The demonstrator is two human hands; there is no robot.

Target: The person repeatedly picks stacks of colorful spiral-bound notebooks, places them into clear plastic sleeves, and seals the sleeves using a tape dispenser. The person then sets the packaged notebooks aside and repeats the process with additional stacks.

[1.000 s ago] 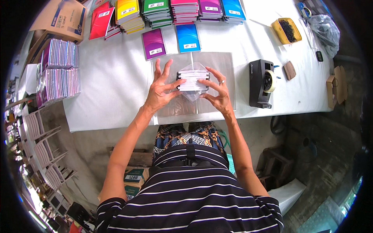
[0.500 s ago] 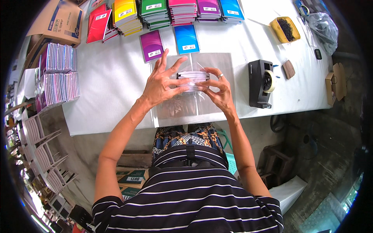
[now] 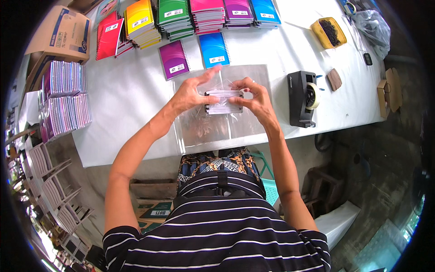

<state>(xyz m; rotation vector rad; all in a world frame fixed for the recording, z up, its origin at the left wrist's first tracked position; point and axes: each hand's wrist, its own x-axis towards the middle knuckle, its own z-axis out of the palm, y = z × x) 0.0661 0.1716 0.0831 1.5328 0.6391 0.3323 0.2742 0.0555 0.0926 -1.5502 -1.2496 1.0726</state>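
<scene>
Since the earlier frame, your hands have stayed at the centre of the table while your left fingers have closed in from a wide spread toward the bundle. Your left hand [image 3: 189, 94] now grips the left end of the small stack of pale booklets in clear plastic wrap [image 3: 223, 101], thumb below and fingers curled along the top, with 1 finger extended upward. Your right hand [image 3: 254, 99] holds the right end of the same stack, fingers pinched on the wrap at its upper edge.

The stack is held just above the clear plastic sheets [image 3: 213, 131], which lie flat at the near edge of the white table [image 3: 131, 99], directly in front of you. Whether the stack touches the sheets cannot be determined.

Beyond your hands lie 2 single spiral notebooks: a purple spiral notebook [image 3: 173, 59] and a blue spiral notebook [image 3: 215, 49], side by side. Behind them runs a row of coloured notebook stacks [image 3: 190, 17]. To your right stands a black tape dispenser [image 3: 302, 98], near the stack but apart from it. Wrapped bundles of purple-edged booklets [image 3: 64, 96] sit at the table's left end.
</scene>
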